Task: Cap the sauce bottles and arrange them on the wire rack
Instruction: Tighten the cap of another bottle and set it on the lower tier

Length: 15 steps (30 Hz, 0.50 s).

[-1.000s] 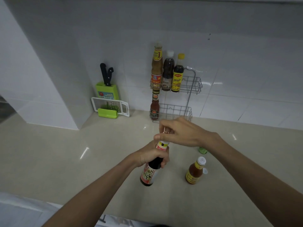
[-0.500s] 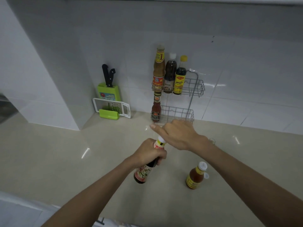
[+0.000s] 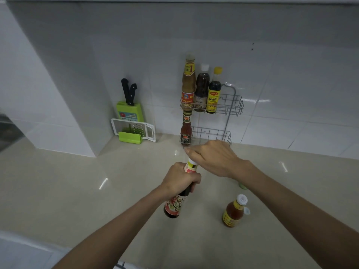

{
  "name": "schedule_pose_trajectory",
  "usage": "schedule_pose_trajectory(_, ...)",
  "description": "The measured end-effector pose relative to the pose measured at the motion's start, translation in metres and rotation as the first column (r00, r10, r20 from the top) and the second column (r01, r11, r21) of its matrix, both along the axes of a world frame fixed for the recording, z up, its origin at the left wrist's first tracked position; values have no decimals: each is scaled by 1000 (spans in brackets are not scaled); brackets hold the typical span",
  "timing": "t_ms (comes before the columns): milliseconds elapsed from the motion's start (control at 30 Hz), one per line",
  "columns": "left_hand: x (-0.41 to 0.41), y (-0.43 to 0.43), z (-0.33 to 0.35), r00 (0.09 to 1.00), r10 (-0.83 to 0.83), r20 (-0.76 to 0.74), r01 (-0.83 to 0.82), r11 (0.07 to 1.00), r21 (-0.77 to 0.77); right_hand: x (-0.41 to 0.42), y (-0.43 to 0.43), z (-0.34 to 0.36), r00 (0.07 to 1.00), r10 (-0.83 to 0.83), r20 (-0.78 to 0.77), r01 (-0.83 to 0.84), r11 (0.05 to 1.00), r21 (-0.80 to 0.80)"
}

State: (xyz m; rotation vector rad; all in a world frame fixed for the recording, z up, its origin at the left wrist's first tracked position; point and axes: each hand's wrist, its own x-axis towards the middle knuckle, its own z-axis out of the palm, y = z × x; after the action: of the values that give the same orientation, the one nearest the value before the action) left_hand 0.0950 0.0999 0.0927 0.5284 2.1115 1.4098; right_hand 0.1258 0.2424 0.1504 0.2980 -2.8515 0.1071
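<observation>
Two bottles are off the rack, and you have one of them in hand. Your left hand (image 3: 179,179) is wrapped tight around the neck of the dark sauce bottle (image 3: 175,204), which tilts with its base toward you and its top leaning away, lifted just above the beige counter (image 3: 77,191). Your right hand (image 3: 211,158) covers the top of that bottle, palm down and fingers curled over it; the cap itself is hidden under the hand, so whether it is seated cannot be told. To the right and a little nearer stands the orange sauce bottle (image 3: 234,212), upright on the counter, apart from both hands, its white flip cap (image 3: 246,210) hanging open at the side. A small green object (image 3: 242,185) peeks out beside your right forearm, too hidden to identify.

Against the far tiled wall stands the wire rack (image 3: 231,105) with two shelves. On the upper shelf, at its left end, three bottles stand side by side: a tall brown bottle (image 3: 188,82), a dark bottle with white cap (image 3: 202,88) and a dark bottle with yellow cap (image 3: 214,92). On the lower shelf, at the left, stands a red sauce bottle (image 3: 186,129). Left of the rack, a green knife block (image 3: 129,111) holds two black-handled knives, with a white grater (image 3: 136,130) leaning in front of it.
</observation>
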Motion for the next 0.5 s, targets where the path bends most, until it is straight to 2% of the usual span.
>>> schedule_pose_trajectory(133,-8,-3,6,989,-139,42,137,990,40,5,11,9,977,207,42,-208,978,20)
schedule_pose_trajectory(233,-12,-5,9,965,-248,85,240,966,99,7,14,9,970,239,39,-242,964,107)
schedule_pose_trajectory(267,-11,-4,8,968,-240,71,233,968,92,8,14,8,976,216,11,-215,967,135)
schedule_pose_trajectory(300,-8,-1,8,982,-185,35,183,981,61,8,12,8,985,170,-37,-162,974,160)
schedule_pose_trajectory(367,-1,6,5,996,14,-86,-19,998,-54,6,5,3,994,29,-103,-12,986,167)
schedule_pose_trajectory(433,4,10,2,968,146,-203,-177,974,-144,6,-3,-3,992,-111,-59,119,980,161)
schedule_pose_trajectory(500,0,6,-1,978,82,-194,-113,981,-155,5,0,-5,995,-102,-6,102,990,96)
